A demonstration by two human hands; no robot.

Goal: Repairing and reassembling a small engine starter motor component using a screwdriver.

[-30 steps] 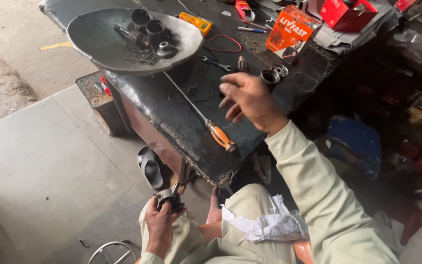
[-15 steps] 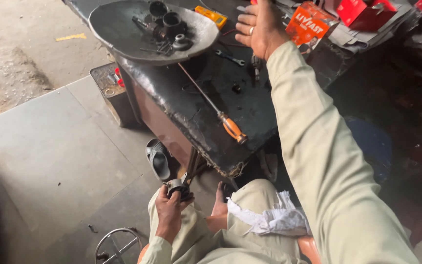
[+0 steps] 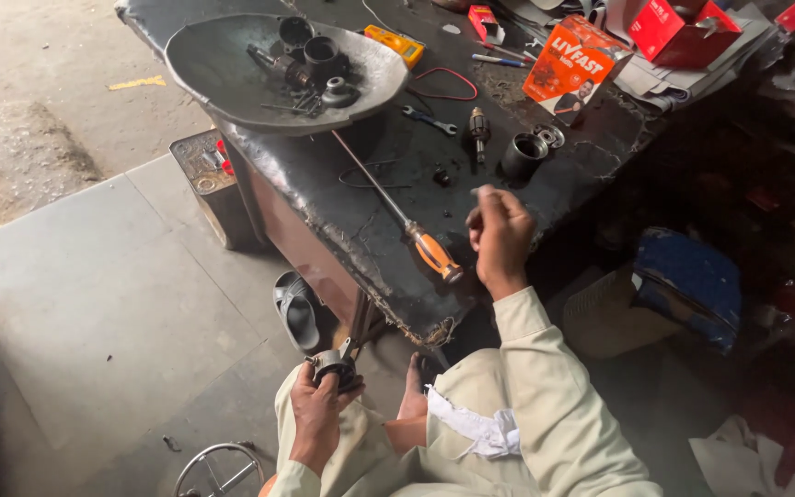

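Left hand [image 3: 316, 412] low by the knee, fingers wrapped round a small black cylindrical part [image 3: 334, 367] with thin metal rods sticking up from it. Just left of those fingers: a black sandal [image 3: 296, 309] on the floor; a wire ring [image 3: 218, 471] below. Up on the black table [image 3: 342, 221]: grey metal dish [image 3: 223, 78] full of dark round parts, well above the left fingers. Long screwdriver with orange handle [image 3: 434, 255] lies diagonally, handle just left of the right hand [image 3: 501, 237]. Right fingers pinched shut on something small, can't tell what. Beyond them: black cup-shaped part [image 3: 521, 156], small spanner [image 3: 430, 119], orange carton [image 3: 572, 64]. White rag [image 3: 476, 431] on the lap. Versus 0.5 s ago: right hand pulled back from the table's far side to the near edge; left grip unchanged.
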